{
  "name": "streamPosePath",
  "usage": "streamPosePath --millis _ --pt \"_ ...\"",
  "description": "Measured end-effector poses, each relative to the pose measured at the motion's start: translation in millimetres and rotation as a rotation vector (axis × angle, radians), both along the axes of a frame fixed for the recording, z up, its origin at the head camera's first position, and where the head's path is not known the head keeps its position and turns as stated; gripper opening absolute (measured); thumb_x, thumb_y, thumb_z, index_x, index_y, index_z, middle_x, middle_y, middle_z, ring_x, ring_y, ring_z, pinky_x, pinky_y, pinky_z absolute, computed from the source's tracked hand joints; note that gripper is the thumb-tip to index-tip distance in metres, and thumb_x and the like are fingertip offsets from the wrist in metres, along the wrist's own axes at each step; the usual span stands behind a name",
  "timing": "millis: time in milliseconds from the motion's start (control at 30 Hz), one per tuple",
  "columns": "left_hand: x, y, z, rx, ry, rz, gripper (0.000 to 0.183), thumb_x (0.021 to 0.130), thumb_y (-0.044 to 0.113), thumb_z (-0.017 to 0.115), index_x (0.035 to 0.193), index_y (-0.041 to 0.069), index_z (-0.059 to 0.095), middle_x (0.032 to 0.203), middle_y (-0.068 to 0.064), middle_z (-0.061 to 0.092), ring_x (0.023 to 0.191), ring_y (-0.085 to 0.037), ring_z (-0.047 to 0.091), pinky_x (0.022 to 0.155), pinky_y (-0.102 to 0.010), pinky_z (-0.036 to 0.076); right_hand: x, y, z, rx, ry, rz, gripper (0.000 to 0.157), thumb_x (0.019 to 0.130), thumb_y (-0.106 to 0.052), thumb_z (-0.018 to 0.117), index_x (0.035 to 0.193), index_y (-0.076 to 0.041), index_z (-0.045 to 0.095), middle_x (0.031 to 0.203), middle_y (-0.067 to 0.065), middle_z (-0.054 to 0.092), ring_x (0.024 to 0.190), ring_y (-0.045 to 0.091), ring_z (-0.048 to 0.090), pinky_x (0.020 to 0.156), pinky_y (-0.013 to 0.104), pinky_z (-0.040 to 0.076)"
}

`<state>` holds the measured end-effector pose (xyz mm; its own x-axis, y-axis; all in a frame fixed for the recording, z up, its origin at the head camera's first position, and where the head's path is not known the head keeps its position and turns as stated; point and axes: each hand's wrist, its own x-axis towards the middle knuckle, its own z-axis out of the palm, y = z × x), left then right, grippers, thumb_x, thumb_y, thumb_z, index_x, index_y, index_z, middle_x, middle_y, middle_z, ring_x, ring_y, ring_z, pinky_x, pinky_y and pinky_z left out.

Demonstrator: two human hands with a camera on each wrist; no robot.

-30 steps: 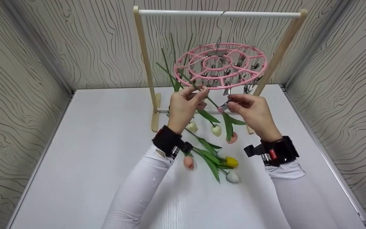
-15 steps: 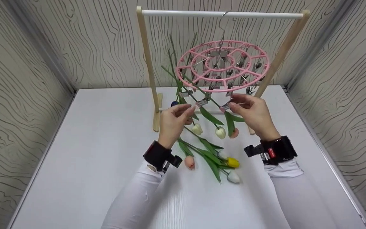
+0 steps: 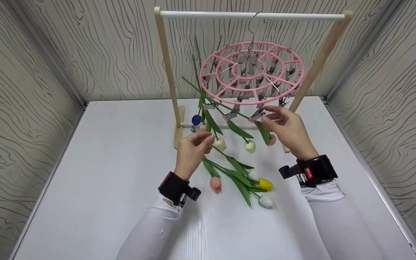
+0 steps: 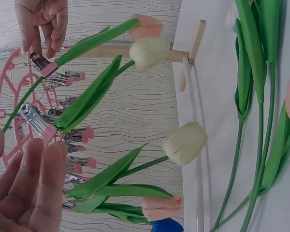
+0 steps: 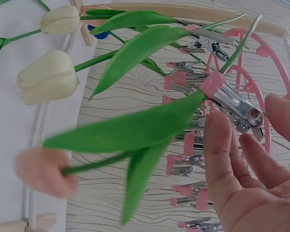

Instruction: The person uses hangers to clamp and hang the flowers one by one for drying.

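Observation:
A pink round clip hanger [image 3: 251, 103] hangs by its metal hook. My right hand [image 3: 289, 130] is at its front edge, thumb and fingers spread around a metal clip [image 5: 237, 104] with pink tips. That clip bites the stem of a pink tulip [image 5: 46, 171], which hangs head down. Lower and to the left, my left hand [image 3: 193, 151] holds nothing, its fingers loosely bent. Beside it, more clips hold white tulips [image 4: 184, 143], another pink tulip [image 4: 160, 208] and a blue tulip [image 3: 196, 120], all hanging with heads down.
A wooden stand with a white top rod [image 3: 208, 14] carries the hanger. On the white table [image 3: 121, 180] lie loose tulips, including a yellow one [image 3: 265, 184], a pink one [image 3: 215, 184] and a white one [image 3: 265, 201]. Patterned panels [image 3: 121, 54] enclose the back and sides.
My left hand has let go of the tulip stem and moved down and left. My right hand has loosened from the clip, and the pink tulip now hangs from it, swung slightly right.

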<state>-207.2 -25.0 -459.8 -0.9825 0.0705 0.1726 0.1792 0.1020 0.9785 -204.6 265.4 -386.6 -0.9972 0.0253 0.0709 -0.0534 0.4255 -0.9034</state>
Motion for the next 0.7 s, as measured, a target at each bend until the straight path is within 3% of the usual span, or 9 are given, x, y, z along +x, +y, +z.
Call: streamPosePath --millis 367,500,600,700 --pt "-0.3 -7.9 -7.1 0.001 -0.029 0.015 0.024 0.111 0.004 0.081 0.129 -0.012 0.083 0.114 -0.029 0.087 0.081 -0.007 0.078 0.075 -0.015 0.067 0.8 3.5 -3.7 0.040 -0.013 -0.013 0.052 0.120 -0.018 0.070 0.167 0.002 0.060 0.143 0.028 0.075 0.099 -0.008 0.074 0.091 0.011 0.062" --pt "0.4 -10.9 -9.8 -0.014 -0.036 0.027 0.024 0.110 0.005 0.082 0.128 -0.011 0.084 0.113 -0.030 0.087 0.080 -0.012 0.078 0.073 -0.014 0.064 5.2 1.7 -6.5 0.044 0.015 -0.071 0.052 0.120 -0.020 0.071 0.166 0.000 0.062 0.142 0.027 0.075 0.097 -0.007 0.072 0.092 0.010 0.062" --pt "1.4 -14.2 -12.4 -0.041 -0.031 0.041 0.023 0.110 0.007 0.083 0.126 -0.009 0.085 0.112 -0.028 0.088 0.081 -0.017 0.080 0.073 -0.015 0.065 11.6 -1.9 -12.5 0.035 0.109 -0.183 0.043 0.119 -0.017 0.072 0.157 0.002 0.068 0.131 0.022 0.076 0.093 -0.007 0.069 0.087 0.010 0.060" --pt "3.0 -18.5 -15.6 -0.085 -0.009 0.052 0.022 0.111 0.010 0.083 0.123 -0.008 0.086 0.110 -0.026 0.089 0.087 -0.026 0.084 0.074 -0.015 0.064 20.6 -5.5 -23.0 0.053 0.272 -0.303 0.027 0.116 -0.010 0.074 0.137 0.007 0.077 0.115 0.023 0.078 0.086 -0.007 0.064 0.079 0.009 0.055"
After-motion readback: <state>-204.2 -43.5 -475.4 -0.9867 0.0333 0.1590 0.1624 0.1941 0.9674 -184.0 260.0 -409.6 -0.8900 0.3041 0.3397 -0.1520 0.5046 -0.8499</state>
